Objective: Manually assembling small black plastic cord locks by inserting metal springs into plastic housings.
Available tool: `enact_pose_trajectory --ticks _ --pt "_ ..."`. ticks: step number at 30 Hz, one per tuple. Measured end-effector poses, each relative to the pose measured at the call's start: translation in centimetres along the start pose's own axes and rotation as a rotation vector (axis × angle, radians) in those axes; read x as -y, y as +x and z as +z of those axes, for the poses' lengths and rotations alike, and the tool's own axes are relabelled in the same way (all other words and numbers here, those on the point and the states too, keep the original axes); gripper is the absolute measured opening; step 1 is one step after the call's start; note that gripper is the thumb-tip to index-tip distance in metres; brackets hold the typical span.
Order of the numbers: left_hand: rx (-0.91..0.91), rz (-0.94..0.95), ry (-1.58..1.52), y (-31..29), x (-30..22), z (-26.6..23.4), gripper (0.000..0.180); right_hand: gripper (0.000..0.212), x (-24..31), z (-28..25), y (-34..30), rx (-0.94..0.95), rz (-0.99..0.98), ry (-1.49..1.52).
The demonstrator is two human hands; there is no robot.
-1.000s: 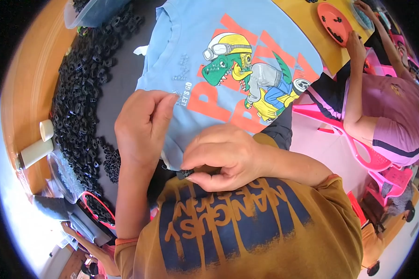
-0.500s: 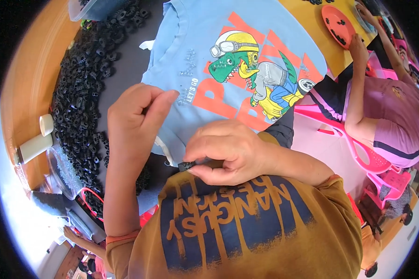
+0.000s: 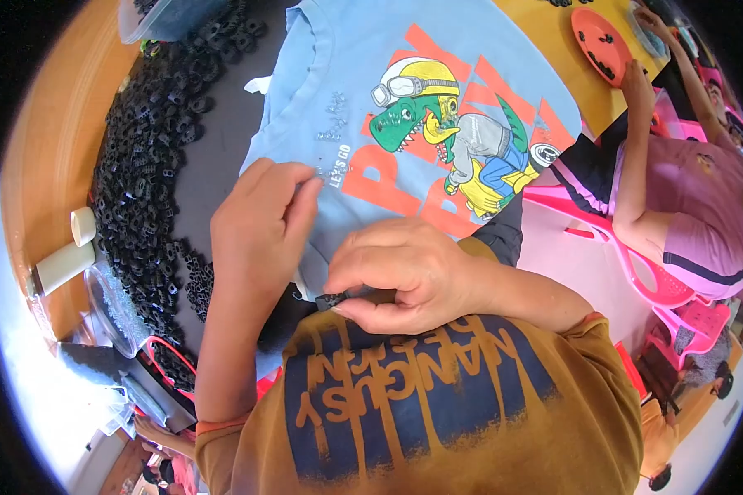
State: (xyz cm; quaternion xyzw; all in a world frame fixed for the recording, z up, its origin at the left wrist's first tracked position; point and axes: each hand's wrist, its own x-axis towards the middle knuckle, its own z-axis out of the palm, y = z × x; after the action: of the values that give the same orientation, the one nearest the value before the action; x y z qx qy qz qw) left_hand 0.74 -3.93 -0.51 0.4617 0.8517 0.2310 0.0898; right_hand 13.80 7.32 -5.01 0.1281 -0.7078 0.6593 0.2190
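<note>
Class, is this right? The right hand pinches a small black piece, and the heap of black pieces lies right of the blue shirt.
Not quite: the head view shows the heap of black pieces left of the blue shirt. The rest stands.

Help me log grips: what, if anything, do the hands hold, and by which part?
The right hand pinches a small black piece; the exact part gripped is hidden. Whether the left hand holds anything cannot be told.

Dark grey tabletop (image 3: 215,153) at upper left, curved pale-wood surface (image 3: 62,132) along left edge. Yellow tabletop (image 3: 545,37) at upper right. Pale pinkish floor (image 3: 563,260) right of centre; bright pink chair (image 3: 667,289) farther right. White glare (image 3: 37,363) floods lower left.
</note>
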Motion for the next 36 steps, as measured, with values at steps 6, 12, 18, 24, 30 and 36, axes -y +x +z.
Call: enact_pose_trajectory --ticks 6,12,18,24,30,36 --pt "-0.008 -0.007 -0.024 0.2 -0.2 -0.3 0.009 0.018 0.0 -0.1 0.0 0.007 -0.005 0.001" --pt "-0.026 0.066 0.125 0.2 -0.6 0.3 0.012 0.018 -0.1 -0.1 0.0 0.017 -0.012 0.002" --pt "-0.011 0.104 0.127 0.3 -0.9 0.1 0.010 0.018 0.4 -0.2 -0.4 -0.016 0.084 0.114" --pt "0.018 -0.411 -1.016 -0.8 -1.5 -1.7 0.010 0.014 0.9 -0.9 -0.2 -0.157 0.287 0.378" --pt "0.142 -0.513 -1.625 -1.4 -2.3 -2.0 0.012 0.012 0.9 -0.9 0.0 -0.287 0.431 0.732" --pt "0.137 -0.536 -1.519 -1.4 -3.3 -1.3 0.013 0.013 1.0 -0.9 0.2 -0.280 0.434 0.756"
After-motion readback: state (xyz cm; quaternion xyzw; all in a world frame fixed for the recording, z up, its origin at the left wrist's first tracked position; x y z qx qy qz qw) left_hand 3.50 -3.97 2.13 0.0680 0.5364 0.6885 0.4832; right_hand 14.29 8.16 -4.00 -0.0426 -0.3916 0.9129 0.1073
